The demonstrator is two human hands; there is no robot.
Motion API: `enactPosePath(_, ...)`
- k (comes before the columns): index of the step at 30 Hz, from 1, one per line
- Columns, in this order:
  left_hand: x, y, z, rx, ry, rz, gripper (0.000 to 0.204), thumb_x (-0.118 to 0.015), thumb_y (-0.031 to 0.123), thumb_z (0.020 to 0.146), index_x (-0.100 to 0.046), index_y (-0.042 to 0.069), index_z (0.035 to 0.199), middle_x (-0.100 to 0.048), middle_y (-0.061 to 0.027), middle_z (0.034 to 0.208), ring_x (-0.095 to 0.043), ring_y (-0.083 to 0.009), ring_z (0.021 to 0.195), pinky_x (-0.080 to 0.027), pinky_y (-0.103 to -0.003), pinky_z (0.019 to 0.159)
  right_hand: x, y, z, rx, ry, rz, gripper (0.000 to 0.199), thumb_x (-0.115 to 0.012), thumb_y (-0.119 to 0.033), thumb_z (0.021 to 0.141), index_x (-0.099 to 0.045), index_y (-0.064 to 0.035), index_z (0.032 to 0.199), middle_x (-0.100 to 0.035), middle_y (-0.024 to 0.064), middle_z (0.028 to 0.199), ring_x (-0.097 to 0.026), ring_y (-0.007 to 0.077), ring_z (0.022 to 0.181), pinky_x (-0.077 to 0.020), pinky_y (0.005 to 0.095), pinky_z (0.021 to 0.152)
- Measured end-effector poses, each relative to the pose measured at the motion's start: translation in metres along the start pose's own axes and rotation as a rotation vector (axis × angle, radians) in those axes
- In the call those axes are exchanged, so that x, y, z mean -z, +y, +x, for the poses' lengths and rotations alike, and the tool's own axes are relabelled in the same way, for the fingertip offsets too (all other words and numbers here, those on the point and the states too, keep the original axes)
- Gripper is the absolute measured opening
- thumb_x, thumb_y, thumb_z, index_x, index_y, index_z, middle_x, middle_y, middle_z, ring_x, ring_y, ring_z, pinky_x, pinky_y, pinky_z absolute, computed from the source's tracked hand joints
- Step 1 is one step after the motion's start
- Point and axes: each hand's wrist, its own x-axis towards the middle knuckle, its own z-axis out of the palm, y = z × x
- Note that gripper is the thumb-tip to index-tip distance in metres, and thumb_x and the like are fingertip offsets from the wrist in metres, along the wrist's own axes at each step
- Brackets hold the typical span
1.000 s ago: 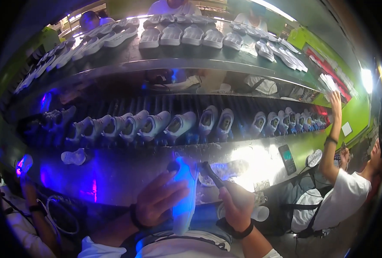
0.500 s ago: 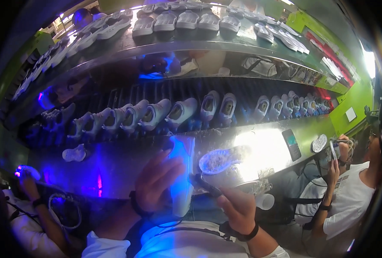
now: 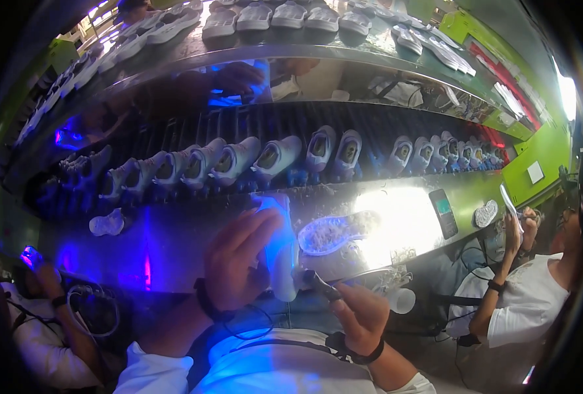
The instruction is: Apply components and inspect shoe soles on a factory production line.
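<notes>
At the far left, a co-worker's hand (image 3: 45, 276) holds a small object (image 3: 31, 257) glaring blue and violet. Next, a white sole-shaped piece (image 3: 107, 224) lies on the metal bench (image 3: 186, 246); behind it, a row of pale shoes (image 3: 279, 156) starts and runs on to the right. In front of me, the person's left hand (image 3: 239, 259) has its fingers wrapped on a long pale shoe piece (image 3: 281, 253), washed in blue light and held over the bench's near edge. Just to its right, the right hand (image 3: 360, 318) grips a dark tool (image 3: 320, 285), tip toward the piece; whether they touch, I can't tell. Beyond, a sole (image 3: 334, 234) strewn with white bits rests on the bench, then a white cup (image 3: 403, 301), a dark phone (image 3: 444, 214), another pale sole (image 3: 486, 213), and a co-worker holding a thin white piece (image 3: 511, 205).
</notes>
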Motion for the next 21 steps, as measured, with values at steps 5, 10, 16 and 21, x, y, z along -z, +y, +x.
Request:
enactPosePath(5,0.005,0.004,0.006,0.074,-0.033,0.000,0.063,-0.067,-0.009,0.066,-0.070,0.004,0.127,-0.071,-0.0147,0.127,-0.069,-0.0368,0.117,-0.056,-0.045,0.101,-0.003,0.005,-0.003,0.034,0.037,0.002,0.022,-0.076,-0.006,0.091,-0.075,0.0062,0.108,-0.063,0.0108,0.073,-0.057,0.0191,0.057,-0.0415,0.0299,0.054)
enactPosePath(10,0.011,0.000,0.004,0.091,-0.143,0.082,0.064,-0.077,-0.001,0.063,-0.069,0.002,0.126,-0.072,-0.0177,0.128,-0.072,-0.0371,0.113,-0.058,-0.044,0.097,-0.001,0.000,-0.002,0.036,0.037,-0.059,0.022,-0.076,-0.007,0.091,-0.075,0.0055,0.109,-0.063,0.0098,0.072,-0.057,0.0182,0.057,-0.0415,0.0292,0.053)
enactPosePath(16,0.016,0.000,0.005,0.113,-0.226,0.123,0.066,-0.076,0.003,0.060,-0.068,0.003,0.125,-0.072,-0.0187,0.124,-0.072,-0.0388,0.109,-0.059,-0.046,0.088,0.008,-0.017,0.007,0.050,0.059,-0.226,0.022,-0.077,-0.007,0.090,-0.075,0.0047,0.109,-0.064,0.0102,0.074,-0.059,0.0186,0.058,-0.0430,0.0296,0.054)
enactPosePath(21,0.027,0.004,0.010,0.176,-0.361,0.050,0.059,-0.080,0.007,0.062,-0.072,0.006,0.120,-0.075,-0.0179,0.115,-0.074,-0.0396,0.099,-0.060,-0.045,0.082,0.024,-0.023,0.030,0.161,-0.048,-0.283,0.024,-0.077,-0.003,0.083,-0.076,0.0023,0.107,-0.065,0.0110,0.074,-0.061,0.0218,0.059,-0.0456,0.0323,0.055)
